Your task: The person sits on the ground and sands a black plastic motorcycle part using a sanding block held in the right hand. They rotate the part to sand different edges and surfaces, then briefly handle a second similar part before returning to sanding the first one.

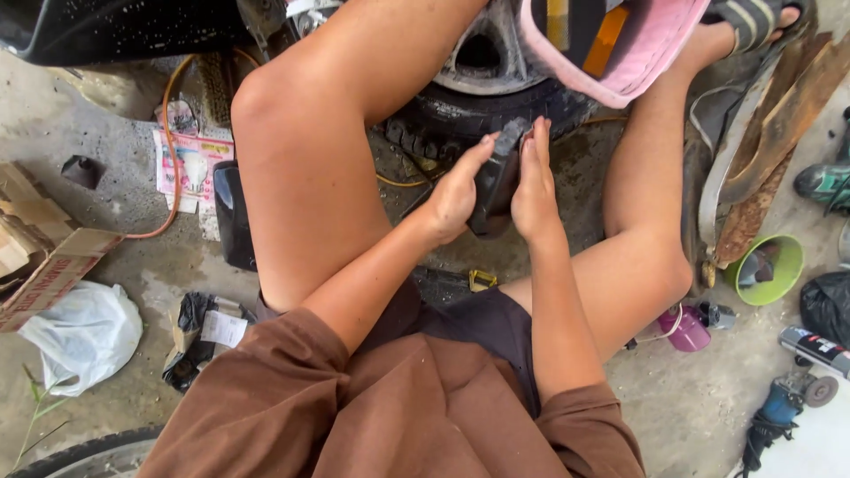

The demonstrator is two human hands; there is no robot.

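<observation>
A black rubber block stands upright between both hands, just in front of the wheel's tyre. The left hand presses its flat side from the left, fingers stretched up along it, thumb hidden behind. The right hand lies flat against the other side, fingers straight and close together, their tips reaching the block's top edge near the tyre. Neither hand curls round it; the block is clamped between the palms. A green bowl sits on the concrete floor, well right of the tyre.
</observation>
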